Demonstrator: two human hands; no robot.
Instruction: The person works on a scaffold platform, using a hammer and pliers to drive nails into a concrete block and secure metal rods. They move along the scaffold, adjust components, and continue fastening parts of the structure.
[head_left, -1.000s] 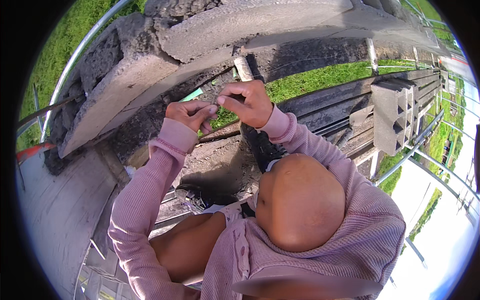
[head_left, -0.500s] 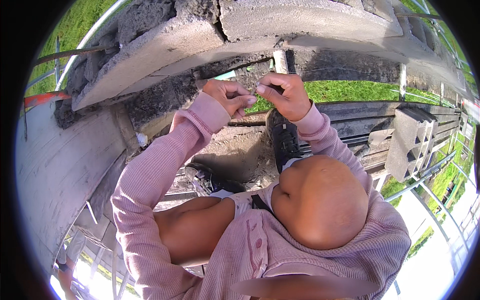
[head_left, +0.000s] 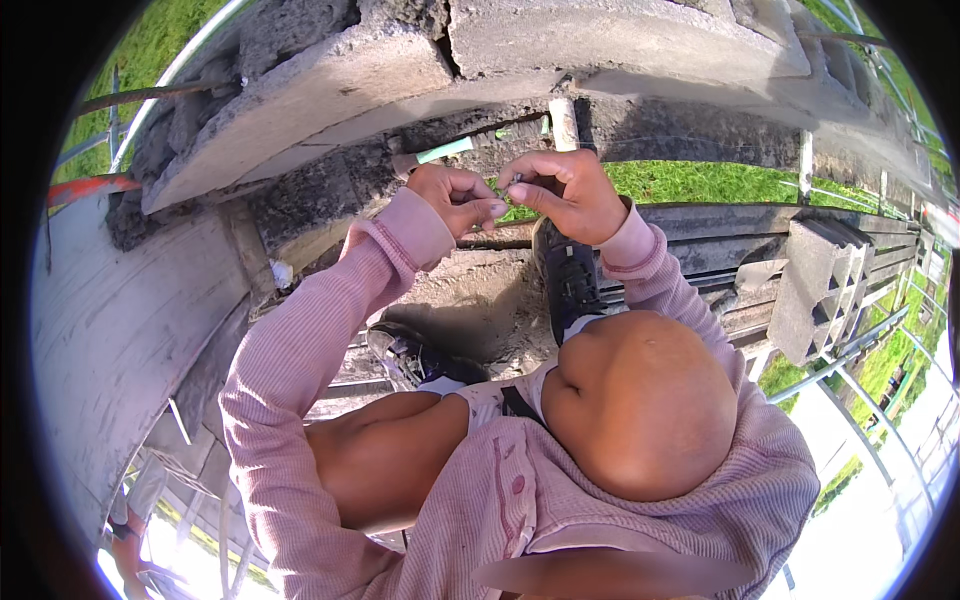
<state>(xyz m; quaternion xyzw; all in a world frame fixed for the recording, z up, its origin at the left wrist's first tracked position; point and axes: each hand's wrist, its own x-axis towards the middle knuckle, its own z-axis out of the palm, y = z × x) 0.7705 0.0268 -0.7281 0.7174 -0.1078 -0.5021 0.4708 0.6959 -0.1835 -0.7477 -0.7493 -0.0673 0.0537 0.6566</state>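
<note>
My left hand (head_left: 455,200) and my right hand (head_left: 560,195) are close together above the gap below the block wall. Each has thumb and fingers pinched. A tiny item (head_left: 516,178) shows at my right thumb and forefinger, too small to name; what my left fingers hold, if anything, is unclear. Behind them are the grey block wall (head_left: 620,30), a pale green strip (head_left: 443,150) and a short pale post (head_left: 563,122). My two dark shoes (head_left: 565,280) rest on a dusty board (head_left: 470,290) below my hands.
Stacked concrete blocks (head_left: 800,280) stand on planks (head_left: 680,225) at the right, beside scaffold tubes (head_left: 845,355). A pale panel (head_left: 120,340) fills the left side. A rusty bar (head_left: 150,92) juts out upper left. Part of another person (head_left: 128,540) shows at lower left. Grass lies below.
Since a second ago my view has shifted, so both hands appear farther right. In the last half second both hands have barely moved, staying pinched near each other.
</note>
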